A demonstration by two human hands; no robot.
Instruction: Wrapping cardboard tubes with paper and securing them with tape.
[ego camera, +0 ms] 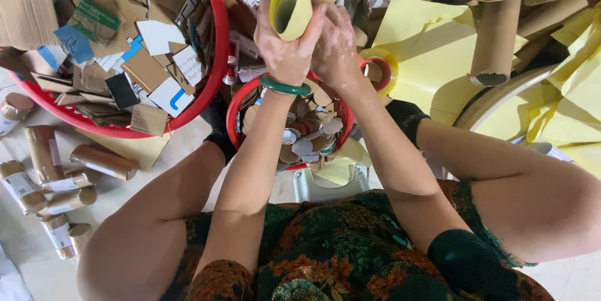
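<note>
The person sits on the floor [188,144] with knees spread, looking down at both hands raised in front of the body. The left hand [285,44] and the right hand [337,47] press together around a yellow paper cone [291,0], which stands with its open mouth towards the camera. The grip of the left hand is closed on the lower part of the cone, fingers curled over its side; the right hand's grip is closed against the same part from the other side, its fingers overlapping the left hand's. A green bangle [285,86] circles the left wrist.

Directly below the hands sits a small red basket [236,113] filled with round cardboard discs [307,135]. To the left, a large red basin [216,51] holds flat cardboard scraps [141,66] in brown, white and blue. A roll of clear tape [379,69] lies just beside the right hand, touching a stack of yellow paper sheets [426,57]. Behind these lie long cardboard tubes [494,44], one resting across the yellow sheets. On the floor at the far left lie several short cardboard tubes [103,161], some with paper labels, well apart from the hands.
</note>
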